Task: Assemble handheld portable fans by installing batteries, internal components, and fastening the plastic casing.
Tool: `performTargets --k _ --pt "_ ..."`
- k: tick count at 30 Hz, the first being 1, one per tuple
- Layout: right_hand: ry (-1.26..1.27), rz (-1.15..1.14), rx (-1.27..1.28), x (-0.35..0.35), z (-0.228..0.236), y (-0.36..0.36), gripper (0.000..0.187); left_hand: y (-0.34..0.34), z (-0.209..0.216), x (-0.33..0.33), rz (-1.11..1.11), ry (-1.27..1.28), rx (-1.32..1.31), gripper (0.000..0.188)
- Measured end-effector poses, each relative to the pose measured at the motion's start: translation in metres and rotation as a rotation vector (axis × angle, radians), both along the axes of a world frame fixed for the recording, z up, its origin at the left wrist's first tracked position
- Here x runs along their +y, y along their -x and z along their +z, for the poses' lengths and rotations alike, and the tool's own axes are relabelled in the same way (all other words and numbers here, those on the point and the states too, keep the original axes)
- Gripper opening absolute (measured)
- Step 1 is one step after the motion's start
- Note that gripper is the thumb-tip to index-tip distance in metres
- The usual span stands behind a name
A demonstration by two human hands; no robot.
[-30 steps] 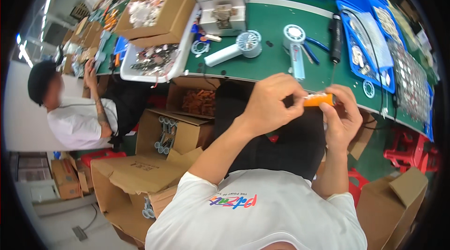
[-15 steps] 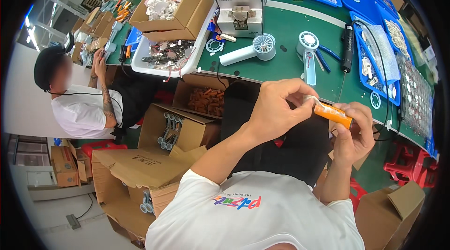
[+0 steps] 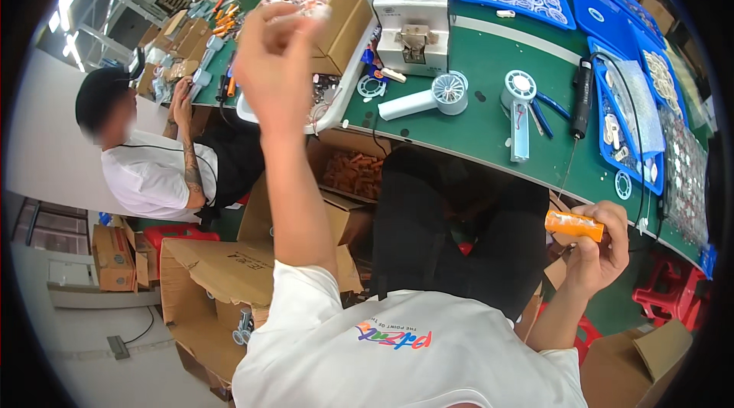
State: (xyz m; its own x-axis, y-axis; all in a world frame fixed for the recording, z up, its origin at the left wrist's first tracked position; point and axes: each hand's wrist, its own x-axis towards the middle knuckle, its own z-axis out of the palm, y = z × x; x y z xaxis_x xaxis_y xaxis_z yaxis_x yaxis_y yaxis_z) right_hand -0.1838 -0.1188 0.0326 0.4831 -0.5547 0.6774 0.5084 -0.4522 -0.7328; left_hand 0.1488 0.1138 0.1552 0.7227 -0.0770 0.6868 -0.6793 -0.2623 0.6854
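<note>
My left hand (image 3: 277,75) is raised at the left over the cardboard box (image 3: 345,29) of white and pinkish scraps. It is smeared by motion, with the fingers pinched round a small whitish scrap (image 3: 316,12) whose outline is blurred. At the lower right, my right hand (image 3: 600,247) grips an orange cylindrical battery (image 3: 573,224) between thumb and fingers. White residue runs along the battery's side. On the green bench lie a light-blue handheld fan (image 3: 424,98) and an opened fan body (image 3: 520,113), with blue-handled pliers (image 3: 544,113) beside it.
A grey metal machine (image 3: 413,22) stands at the bench's back. Blue trays (image 3: 527,18) hold white rings and small parts at the far right. A black electric screwdriver (image 3: 582,98) lies near them. Cartons (image 3: 218,278) fill the floor at left, where a co-worker (image 3: 153,156) sits.
My left hand has left the battery and swung up and left to the scrap box, carrying a whitish bit. My right hand, still holding the battery, has shifted slightly down and right.
</note>
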Motion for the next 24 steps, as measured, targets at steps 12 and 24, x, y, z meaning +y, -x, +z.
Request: performTargets --k 12,24 --pt "-0.072 0.023 0.059 -0.002 0.0 -0.001 0.03 -0.18 -0.007 0.041 0.258 -0.65 -0.062 0.019" --pt "-0.09 0.057 0.057 -0.003 0.001 -0.001 0.031 -0.196 0.013 0.053 0.219 -0.896 -0.012 0.027"
